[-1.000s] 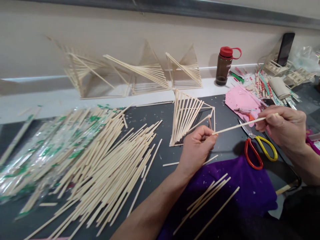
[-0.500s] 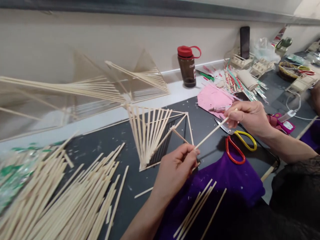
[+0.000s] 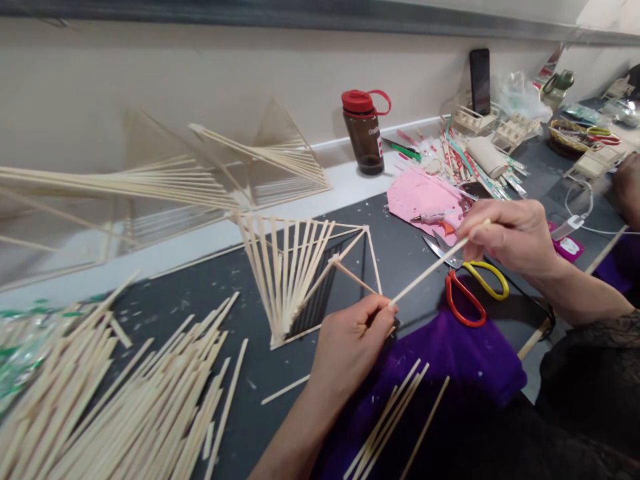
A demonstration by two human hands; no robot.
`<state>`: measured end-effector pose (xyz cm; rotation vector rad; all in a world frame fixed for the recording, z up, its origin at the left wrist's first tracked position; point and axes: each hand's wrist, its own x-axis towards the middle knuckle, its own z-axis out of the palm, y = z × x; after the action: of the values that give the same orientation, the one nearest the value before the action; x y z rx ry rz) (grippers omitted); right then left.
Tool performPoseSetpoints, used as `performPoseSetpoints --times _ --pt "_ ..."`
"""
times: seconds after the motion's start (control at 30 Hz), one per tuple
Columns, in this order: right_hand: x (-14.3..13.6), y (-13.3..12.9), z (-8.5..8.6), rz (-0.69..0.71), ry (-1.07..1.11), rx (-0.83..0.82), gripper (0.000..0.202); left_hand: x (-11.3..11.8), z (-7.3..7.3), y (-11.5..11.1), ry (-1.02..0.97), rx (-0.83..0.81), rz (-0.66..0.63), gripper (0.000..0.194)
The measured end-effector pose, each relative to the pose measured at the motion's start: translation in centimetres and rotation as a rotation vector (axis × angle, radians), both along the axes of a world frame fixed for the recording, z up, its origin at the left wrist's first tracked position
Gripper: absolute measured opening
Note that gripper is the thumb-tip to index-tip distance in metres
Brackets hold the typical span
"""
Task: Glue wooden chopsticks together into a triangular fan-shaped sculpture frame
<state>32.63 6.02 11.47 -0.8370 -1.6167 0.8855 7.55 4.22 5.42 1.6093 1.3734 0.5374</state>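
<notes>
Holding one thin wooden stick aslant above the dark tabletop, pinched at the lower end by the left hand, near the upper end by the right hand; near red-and-yellow-handled scissors and a fan-shaped stick framework.

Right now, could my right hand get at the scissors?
Probably yes: the scissors lie near the right hand, their handles uncovered, though that hand may first have to let go of the stick it holds.
</notes>
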Motion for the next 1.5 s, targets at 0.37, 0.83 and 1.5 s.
performPoseSetpoints --times 0.37,0.83,1.5 --pt "0.3 1.8 -3.8 0.045 -0.055 -0.458 0.039 0.5 0.5 -0.7 -0.376 -0.476 -0.123 0.048" --pt "4.8 6.7 -6.6 -0.463 -1.274 -0.492 0.032 1.3 -0.1 -0.6 -0.519 -0.421 0.094 0.041" --pt "1.5 2.9 -2.4 -0.171 0.236 -0.642 0.032 1.2 0.6 -1.1 -0.603 -0.391 0.137 0.032"
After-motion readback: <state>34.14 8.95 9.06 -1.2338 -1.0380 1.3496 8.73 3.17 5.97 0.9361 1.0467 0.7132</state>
